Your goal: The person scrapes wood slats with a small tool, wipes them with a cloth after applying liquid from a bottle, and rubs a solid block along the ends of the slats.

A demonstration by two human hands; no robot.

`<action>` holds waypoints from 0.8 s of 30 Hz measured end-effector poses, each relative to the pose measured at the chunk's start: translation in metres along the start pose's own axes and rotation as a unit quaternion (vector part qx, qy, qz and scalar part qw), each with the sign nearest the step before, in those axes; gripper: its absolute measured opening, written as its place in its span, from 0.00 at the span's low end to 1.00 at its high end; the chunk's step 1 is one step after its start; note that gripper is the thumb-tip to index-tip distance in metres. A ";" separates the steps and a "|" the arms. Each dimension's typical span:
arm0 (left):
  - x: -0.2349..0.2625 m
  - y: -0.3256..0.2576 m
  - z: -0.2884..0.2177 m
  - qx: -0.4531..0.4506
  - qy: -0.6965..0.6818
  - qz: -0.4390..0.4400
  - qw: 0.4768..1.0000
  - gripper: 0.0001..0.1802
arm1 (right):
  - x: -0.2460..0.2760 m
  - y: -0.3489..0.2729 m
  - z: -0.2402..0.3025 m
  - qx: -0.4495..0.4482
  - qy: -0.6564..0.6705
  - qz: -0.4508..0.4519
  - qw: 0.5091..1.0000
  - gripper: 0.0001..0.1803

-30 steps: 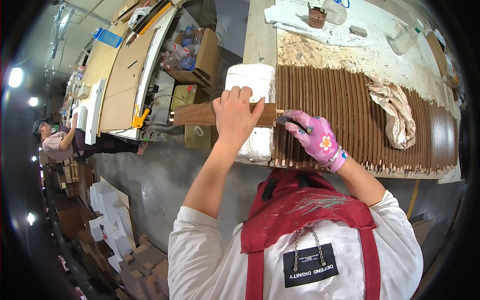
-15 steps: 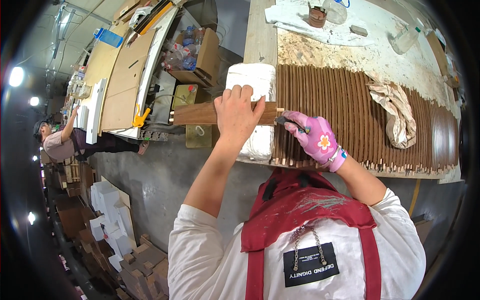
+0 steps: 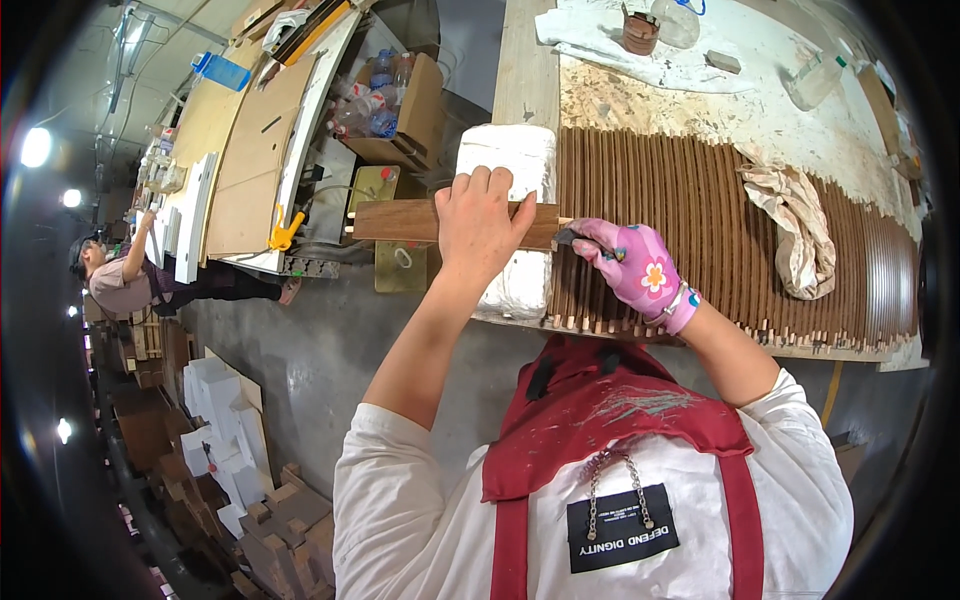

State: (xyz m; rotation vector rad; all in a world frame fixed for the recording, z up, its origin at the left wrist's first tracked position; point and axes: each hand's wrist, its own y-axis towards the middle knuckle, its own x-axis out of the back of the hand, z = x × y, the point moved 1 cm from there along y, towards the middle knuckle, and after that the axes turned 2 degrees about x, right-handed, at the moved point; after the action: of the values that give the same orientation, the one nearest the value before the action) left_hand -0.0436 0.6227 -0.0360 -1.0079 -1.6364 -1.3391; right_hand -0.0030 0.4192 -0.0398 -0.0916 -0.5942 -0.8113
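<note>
A flat brown wooden board [image 3: 395, 220], with pale dowel pegs at its ends, lies across a white wrapped block [image 3: 520, 290]. My bare left hand [image 3: 482, 220] is clasped over the board's middle, thumb toward the right end. My right hand [image 3: 635, 268], in a pink flowered glove, pinches a small dark grey piece [image 3: 564, 238] against the board's right end, just below a peg. Whether that piece is sandpaper or a pad, I cannot tell. Beside the block stands a long row of similar brown boards [image 3: 690, 220] on edge, pegs showing along the near side.
A crumpled cloth [image 3: 792, 230] lies on the row. Behind it on the stained table are a brown cup [image 3: 640, 34], a clear bottle [image 3: 815, 82] and a small grey block [image 3: 722, 62]. To the left, a cardboard box [image 3: 415, 110] holds bottles. Another person [image 3: 125, 275] works at a far-left bench.
My right hand has shifted very slightly to the right, with the grey piece still at the board's end. My left hand keeps its hold on the board.
</note>
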 end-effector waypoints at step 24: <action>0.002 0.003 0.000 -0.011 -0.008 0.020 1.000 0.13 | 0.015 0.009 -0.008 0.061 -0.028 0.060 0.996 0.19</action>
State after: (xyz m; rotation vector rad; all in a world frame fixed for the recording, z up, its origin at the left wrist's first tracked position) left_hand -0.0418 0.6233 -0.0336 -1.0611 -1.6095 -1.3285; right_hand 0.0145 0.4134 -0.0371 -0.0371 -0.6828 -0.6567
